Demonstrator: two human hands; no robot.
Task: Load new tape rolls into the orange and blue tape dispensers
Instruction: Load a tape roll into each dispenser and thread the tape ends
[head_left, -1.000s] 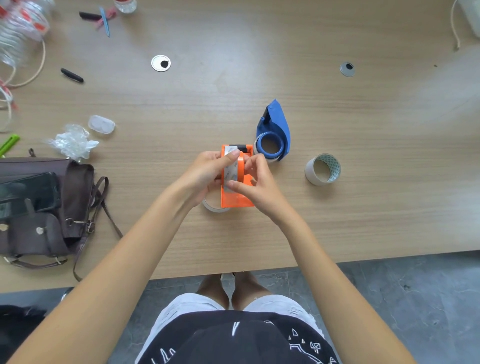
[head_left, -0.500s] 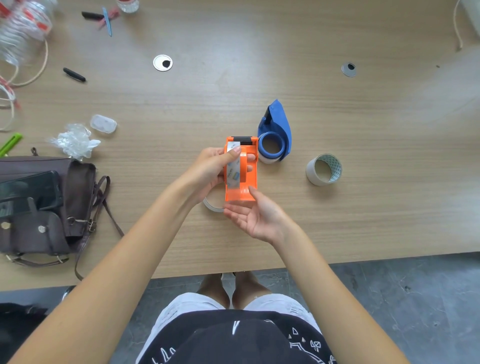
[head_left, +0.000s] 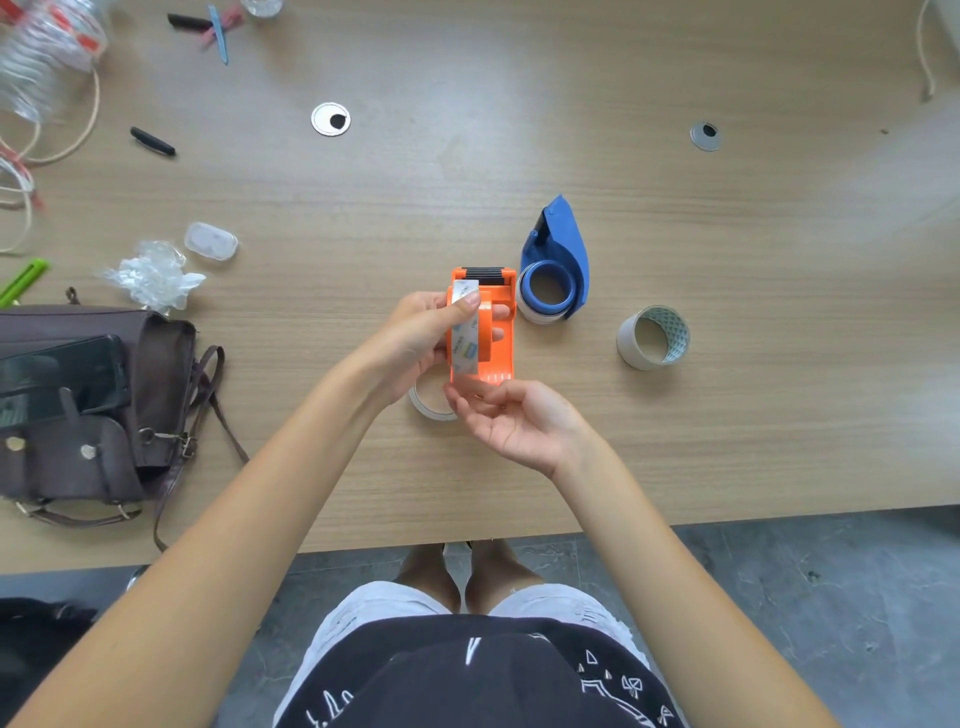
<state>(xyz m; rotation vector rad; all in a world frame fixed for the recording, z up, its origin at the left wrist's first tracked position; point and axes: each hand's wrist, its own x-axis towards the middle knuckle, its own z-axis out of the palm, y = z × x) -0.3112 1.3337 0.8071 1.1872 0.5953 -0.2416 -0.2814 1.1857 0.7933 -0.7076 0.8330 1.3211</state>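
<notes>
- The tape roll in the orange tape dispenser carries a small label with blue and yellow marks; its print is too blurred to read.
- Left hand grips the orange tape dispenser from its left side, thumb pressed on top of the tape roll, fingertips showing through the frame's opening on the right.
- Right hand lies palm up just below the dispenser's near end, fingers loosely spread and touching the loose end of tape there; whether they pinch it I cannot tell.
- The blue tape dispenser lies on the desk just right of the orange one, a roll on its hub.
- A spare tape roll with a patterned inner core lies on the desk, further right.
- A thin tape ring lies on the desk, partly under the hands.
- A brown bag with a phone on it rests at the left desk edge.
</notes>
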